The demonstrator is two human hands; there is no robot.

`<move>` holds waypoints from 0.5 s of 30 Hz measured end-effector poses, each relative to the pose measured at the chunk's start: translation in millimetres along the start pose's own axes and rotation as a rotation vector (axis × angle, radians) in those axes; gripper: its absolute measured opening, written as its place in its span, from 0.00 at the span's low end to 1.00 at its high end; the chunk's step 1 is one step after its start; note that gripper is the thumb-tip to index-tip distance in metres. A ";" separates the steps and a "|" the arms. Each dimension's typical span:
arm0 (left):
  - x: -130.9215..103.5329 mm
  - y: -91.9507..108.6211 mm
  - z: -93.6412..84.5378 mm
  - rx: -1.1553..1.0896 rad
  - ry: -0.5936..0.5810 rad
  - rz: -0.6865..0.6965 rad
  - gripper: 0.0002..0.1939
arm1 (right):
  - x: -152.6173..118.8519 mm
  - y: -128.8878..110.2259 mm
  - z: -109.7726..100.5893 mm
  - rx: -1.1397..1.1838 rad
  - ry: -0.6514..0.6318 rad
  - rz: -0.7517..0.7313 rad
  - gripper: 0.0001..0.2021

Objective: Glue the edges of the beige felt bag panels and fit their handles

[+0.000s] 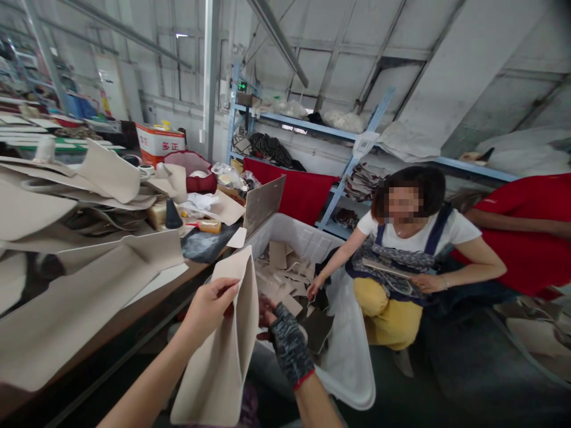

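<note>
My left hand (218, 302) pinches the upper left part of a folded beige leather-like piece (209, 380). The piece stands tilted in front of me, its two layers parted along the right side. At its right edge is my right hand (269, 318), in a dark grey knitted glove with bare fingers. Those fingers are curled against the piece, and their tips are partly hidden behind it. Beyond my hands, a white plastic bin (357, 356) holds several beige offcuts (285, 279).
At left, a workbench carries stacked beige panels (89, 279), a glue bottle (209, 226) and a dark cone (173, 215). A co-worker (405, 255) crouches right of the bin, one hand reaching into it. Blue shelving (307, 117) and a red cloth (289, 187) stand behind.
</note>
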State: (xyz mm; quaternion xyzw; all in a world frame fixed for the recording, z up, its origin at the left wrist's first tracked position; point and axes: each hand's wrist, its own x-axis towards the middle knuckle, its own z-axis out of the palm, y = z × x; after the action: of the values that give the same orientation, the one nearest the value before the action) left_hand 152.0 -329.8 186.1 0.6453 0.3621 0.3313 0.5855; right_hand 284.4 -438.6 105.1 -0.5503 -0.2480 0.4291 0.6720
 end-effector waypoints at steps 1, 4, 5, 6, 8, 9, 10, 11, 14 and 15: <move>-3.2 -4.1 -3.1 -0.010 -0.002 -0.011 0.21 | 1.9 0.2 7.6 0.034 -0.019 0.006 0.29; -16.7 -24.3 -11.8 -0.030 -0.044 -0.014 0.20 | 4.2 5.2 32.9 0.088 -0.045 -0.095 0.30; -22.2 -32.2 -15.1 -0.020 -0.050 0.002 0.19 | 4.0 8.6 41.6 0.050 -0.042 -0.137 0.29; -27.8 -39.8 -18.8 -0.002 -0.044 0.028 0.18 | 3.6 13.2 50.1 -0.013 -0.028 -0.178 0.29; -38.7 -53.3 -27.8 0.013 -0.024 0.057 0.18 | 1.8 25.0 64.5 -0.154 0.006 -0.234 0.26; -43.6 -59.0 -33.0 0.007 -0.014 0.048 0.18 | -0.1 31.6 70.1 -0.203 0.010 -0.225 0.25; -47.9 -64.0 -38.4 -0.007 -0.004 0.031 0.18 | -2.7 38.1 74.8 -0.228 -0.001 -0.194 0.24; -51.5 -68.5 -43.7 -0.023 0.003 0.009 0.19 | -6.1 44.1 78.8 -0.235 -0.017 -0.163 0.23; -58.5 -81.1 -57.8 -0.024 0.018 0.007 0.18 | -17.3 57.2 88.8 -0.238 -0.058 -0.207 0.24; -60.0 -85.1 -61.7 -0.004 0.025 0.035 0.18 | -19.4 60.7 91.6 -0.259 -0.054 -0.268 0.23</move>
State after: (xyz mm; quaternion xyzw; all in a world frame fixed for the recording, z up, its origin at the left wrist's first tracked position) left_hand 61.6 -344.8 107.0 0.6461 0.3573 0.3503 0.5763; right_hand 182.2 -405.3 74.9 -0.5824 -0.3902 0.3151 0.6397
